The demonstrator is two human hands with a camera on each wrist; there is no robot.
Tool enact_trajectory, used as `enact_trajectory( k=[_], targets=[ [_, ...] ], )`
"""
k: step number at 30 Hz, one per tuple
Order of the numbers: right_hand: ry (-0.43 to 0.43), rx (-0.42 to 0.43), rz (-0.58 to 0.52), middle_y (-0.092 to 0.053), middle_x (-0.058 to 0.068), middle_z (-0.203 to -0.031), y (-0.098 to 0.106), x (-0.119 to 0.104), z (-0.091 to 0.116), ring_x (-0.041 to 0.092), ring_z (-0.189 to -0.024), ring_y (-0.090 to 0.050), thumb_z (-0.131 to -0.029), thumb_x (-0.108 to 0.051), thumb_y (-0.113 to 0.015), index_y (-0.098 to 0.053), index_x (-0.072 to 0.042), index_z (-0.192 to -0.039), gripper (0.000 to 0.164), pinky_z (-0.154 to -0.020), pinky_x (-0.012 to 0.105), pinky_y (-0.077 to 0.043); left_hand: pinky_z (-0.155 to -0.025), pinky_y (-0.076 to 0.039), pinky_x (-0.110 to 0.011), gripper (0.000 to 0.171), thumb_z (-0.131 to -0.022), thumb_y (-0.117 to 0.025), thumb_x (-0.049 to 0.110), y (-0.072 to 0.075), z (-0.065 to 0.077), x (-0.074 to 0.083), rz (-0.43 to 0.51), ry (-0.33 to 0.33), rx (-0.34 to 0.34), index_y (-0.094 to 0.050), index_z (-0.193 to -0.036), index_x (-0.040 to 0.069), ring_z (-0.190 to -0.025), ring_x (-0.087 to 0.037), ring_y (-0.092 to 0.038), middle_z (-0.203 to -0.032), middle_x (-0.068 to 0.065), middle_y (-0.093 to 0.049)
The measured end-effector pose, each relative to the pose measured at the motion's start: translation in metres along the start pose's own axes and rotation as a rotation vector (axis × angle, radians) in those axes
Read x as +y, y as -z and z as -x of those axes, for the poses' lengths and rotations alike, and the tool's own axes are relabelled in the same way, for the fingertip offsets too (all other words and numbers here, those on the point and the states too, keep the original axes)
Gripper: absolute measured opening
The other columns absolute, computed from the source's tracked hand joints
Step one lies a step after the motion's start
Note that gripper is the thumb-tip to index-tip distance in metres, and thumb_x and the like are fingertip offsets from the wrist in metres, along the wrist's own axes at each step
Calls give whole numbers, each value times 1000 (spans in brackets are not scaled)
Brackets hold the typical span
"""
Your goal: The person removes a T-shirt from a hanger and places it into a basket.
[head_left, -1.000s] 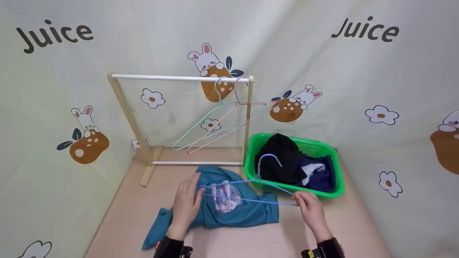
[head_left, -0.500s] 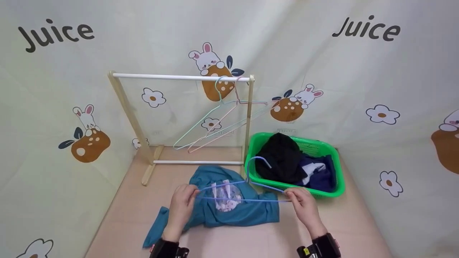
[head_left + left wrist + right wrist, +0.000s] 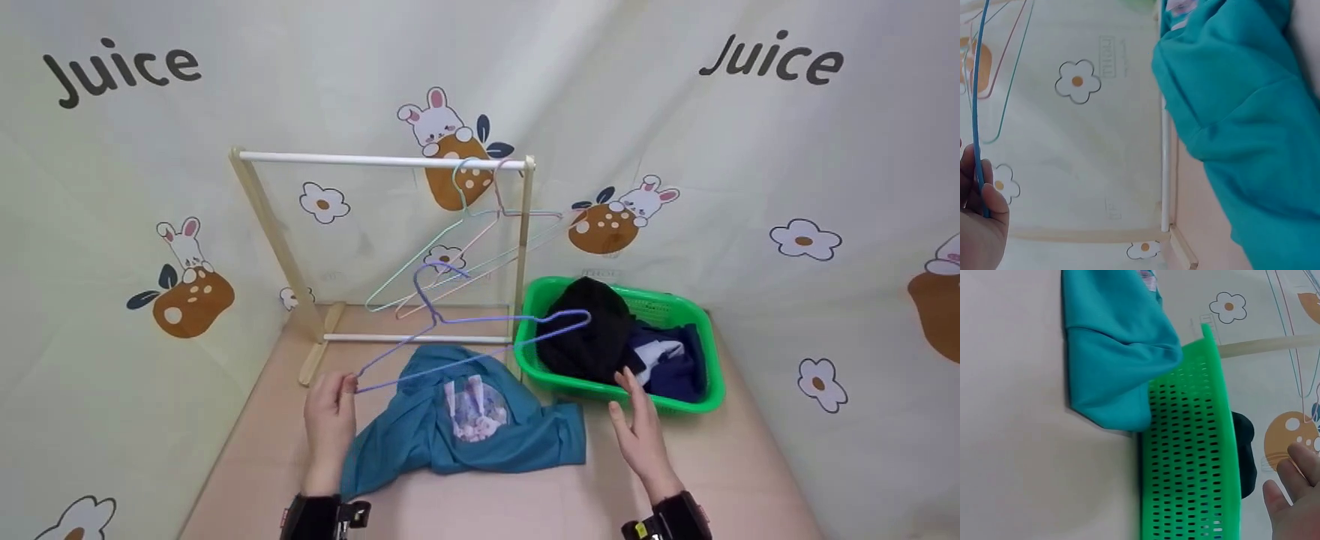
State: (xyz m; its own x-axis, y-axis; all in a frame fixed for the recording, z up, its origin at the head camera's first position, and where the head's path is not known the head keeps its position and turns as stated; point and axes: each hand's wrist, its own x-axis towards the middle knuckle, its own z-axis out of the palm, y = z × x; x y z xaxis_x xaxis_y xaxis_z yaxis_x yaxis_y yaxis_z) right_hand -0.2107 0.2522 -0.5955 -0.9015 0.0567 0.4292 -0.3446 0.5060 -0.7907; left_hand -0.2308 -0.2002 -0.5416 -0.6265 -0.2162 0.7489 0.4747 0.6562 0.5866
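A blue-purple wire hanger (image 3: 491, 320) is held up over the table, its left corner pinched by my left hand (image 3: 330, 416). In the left wrist view the thumb and fingers close round the blue wire (image 3: 976, 101). My right hand (image 3: 641, 439) holds nothing; its fingers are spread in front of the green basket (image 3: 619, 390). Below the hanger lies a crumpled teal shirt (image 3: 420, 420) with a printed picture on its front. In the right wrist view one end of the shirt (image 3: 1117, 354) lies beside the basket wall (image 3: 1185, 455).
Behind the shirt stands a small wooden rack (image 3: 277, 247) with a white rail (image 3: 337, 159). A green hanger (image 3: 412, 264) and a pink hanger (image 3: 469, 251) hang near its right end. Black clothing (image 3: 585, 337) and navy clothing (image 3: 675, 371) fill the basket. Printed curtains surround the table.
Both hands gripped the hanger half a second ago; the right hand has since let go. My left hand has moved left, and the hanger is now higher and turned.
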Motion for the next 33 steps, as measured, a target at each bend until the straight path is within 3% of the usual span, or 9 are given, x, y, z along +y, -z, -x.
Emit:
enact_trajectory(
  k=[8, 16, 21, 25, 33],
  targets=[
    [0, -34, 22, -49, 22, -143, -11, 7, 8, 43, -132, -38, -100, -10, -57, -33, 3, -150, 57, -104, 59, -28, -73, -36, -31, 13, -97, -57, -3, 23, -15, -9, -8, 208, 111, -62, -85, -4, -76, -17, -48, -79, -15, -58],
    [-20, -60, 53, -50, 23, -142, -15, 10, 13, 45, -131, -41, -101, -10, -57, -33, 2, -151, 56, -103, 61, -30, -74, -36, -23, 24, -103, -52, 10, 44, -24, -22, -12, 381, 242, -60, -90, -8, -78, -1, -47, -83, -2, -56],
    [-22, -74, 71, -50, 23, -141, -18, 9, 15, 44, -130, -43, -100, -8, -58, -35, 3, -150, 56, -103, 60, -31, -75, -37, -23, 26, -105, -49, 12, 51, -29, -27, -29, 459, 277, -60, -91, -7, -79, 3, -50, -83, -1, -59],
    [-37, -79, 66, -51, 21, -141, -21, 9, 17, 42, -131, -43, -98, -7, -60, -36, 2, -149, 57, -104, 58, -31, -75, -37, -25, 25, -105, -48, 11, 53, -39, -29, -82, 452, 267, -60, -92, -7, -80, -3, -50, -85, -14, -62],
    [-6, -73, 84, -54, 21, -138, -28, 9, 20, 42, -129, -45, -98, -7, -61, -41, 4, -146, 54, -103, 59, -32, -75, -38, -42, 16, -99, -52, 0, 50, -70, -29, -162, 296, 222, -62, -91, -9, -83, -35, -56, -84, -24, -62]
  ],
)
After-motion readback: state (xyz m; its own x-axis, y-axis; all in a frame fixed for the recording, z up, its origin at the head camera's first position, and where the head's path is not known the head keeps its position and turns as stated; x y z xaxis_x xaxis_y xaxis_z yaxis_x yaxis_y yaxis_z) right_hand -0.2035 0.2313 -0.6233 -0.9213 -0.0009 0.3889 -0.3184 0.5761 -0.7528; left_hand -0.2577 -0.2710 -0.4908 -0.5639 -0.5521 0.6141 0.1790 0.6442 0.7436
